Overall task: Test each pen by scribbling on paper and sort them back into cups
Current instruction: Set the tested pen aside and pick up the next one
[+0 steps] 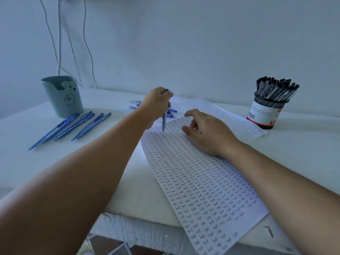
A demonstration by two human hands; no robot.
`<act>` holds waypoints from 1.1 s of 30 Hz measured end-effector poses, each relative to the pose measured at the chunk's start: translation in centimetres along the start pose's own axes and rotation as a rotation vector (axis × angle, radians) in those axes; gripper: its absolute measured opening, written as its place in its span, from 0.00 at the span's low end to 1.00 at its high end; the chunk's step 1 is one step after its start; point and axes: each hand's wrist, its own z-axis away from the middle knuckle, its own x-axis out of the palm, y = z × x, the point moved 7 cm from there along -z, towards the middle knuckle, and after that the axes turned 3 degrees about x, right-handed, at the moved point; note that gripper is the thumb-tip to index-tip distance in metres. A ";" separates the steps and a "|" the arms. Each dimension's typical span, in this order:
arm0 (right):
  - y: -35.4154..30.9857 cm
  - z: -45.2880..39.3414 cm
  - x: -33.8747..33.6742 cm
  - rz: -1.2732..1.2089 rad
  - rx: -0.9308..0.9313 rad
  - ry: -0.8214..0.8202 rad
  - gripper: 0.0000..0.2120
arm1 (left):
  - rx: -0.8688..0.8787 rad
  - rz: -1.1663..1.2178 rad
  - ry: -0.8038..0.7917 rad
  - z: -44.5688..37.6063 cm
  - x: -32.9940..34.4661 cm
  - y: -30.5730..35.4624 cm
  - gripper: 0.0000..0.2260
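Note:
My left hand (156, 103) grips a blue pen (164, 122) upright, tip down just above the top of a paper sheet (198, 181) covered in rows of written words. My right hand (207, 133) rests on that sheet with fingers loosely curled and holds nothing. Several blue pens (73, 127) lie in a row on the table at the left, in front of a green bear cup (62, 95). More blue pens (136, 103) lie behind my left hand. A black mesh cup (266, 111) full of black pens stands at the right.
A second written sheet (230, 118) lies under the first, toward the mesh cup. White cables (86, 43) hang down the wall behind the green cup. The white table's front edge (139, 216) runs below my arms, with patterned floor beneath.

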 end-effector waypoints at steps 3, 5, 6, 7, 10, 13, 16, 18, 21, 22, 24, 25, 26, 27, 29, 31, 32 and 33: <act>-0.7 -0.4 0.0 0.158 -0.010 -0.030 0.24 | 0.077 -0.308 -0.036 0.1 -2.2 -0.1 0.13; -1.5 -0.8 0.0 0.261 -0.021 -0.059 0.24 | 0.102 -0.581 -0.085 0.7 -4.1 -0.8 0.13; -2.0 -1.1 0.0 0.283 -0.023 -0.070 0.24 | 0.104 -0.709 -0.096 0.9 -5.2 -1.2 0.13; -2.4 -1.3 0.0 0.287 -0.021 -0.081 0.24 | 0.101 -0.824 -0.096 1.2 -6.5 -1.7 0.14; -3.7 -2.1 0.5 0.236 -0.031 -0.092 0.21 | 0.035 -1.092 -0.112 1.7 -9.8 -3.8 0.16; -5.3 -2.7 1.5 0.147 -0.055 -0.086 0.18 | -0.050 -1.209 -0.141 2.2 -11.9 -5.4 0.13; -6.1 -3.3 2.4 0.080 -0.048 -0.068 0.16 | -0.041 -1.232 -0.109 2.2 -12.8 -5.4 0.13; -6.1 -3.6 2.7 0.062 -0.041 -0.041 0.16 | 0.003 -1.226 -0.088 2.1 -12.5 -4.9 0.14; -5.4 -4.0 2.8 -0.007 -0.009 -0.029 0.14 | 0.119 -1.124 -0.081 1.5 -10.2 -3.9 0.15; -5.0 -4.1 2.8 -0.055 0.016 -0.028 0.13 | 0.162 -1.085 -0.098 1.3 -8.9 -3.6 0.14; -4.2 -4.3 2.9 -0.158 0.078 -0.012 0.11 | 0.229 -1.032 -0.156 0.9 -6.1 -3.2 0.15; -3.8 -4.3 2.9 -0.205 0.108 0.002 0.11 | 0.248 -1.016 -0.180 0.7 -4.8 -3.2 0.16; -3.5 -4.3 2.9 -0.252 0.133 0.017 0.11 | 0.262 -1.008 -0.190 0.5 -3.8 -3.3 0.17; -3.2 -4.2 2.9 -0.297 0.153 0.030 0.11 | 0.275 -1.008 -0.191 0.3 -2.9 -3.3 0.17; -2.8 -4.1 2.8 -0.365 0.179 0.048 0.12 | 0.299 -1.014 -0.177 -0.3 -1.9 -3.3 0.17; -2.6 -3.9 2.8 -0.410 0.197 0.054 0.13 | 0.320 -1.015 -0.158 -0.8 -1.6 -3.2 0.14; -2.5 -3.9 2.8 -0.429 0.204 0.053 0.14 | 0.327 -1.015 -0.151 -0.9 -1.6 -3.1 0.11; -2.3 -3.9 2.8 -0.444 0.210 0.053 0.14 | 0.334 -1.014 -0.149 -1.0 -1.7 -3.1 0.09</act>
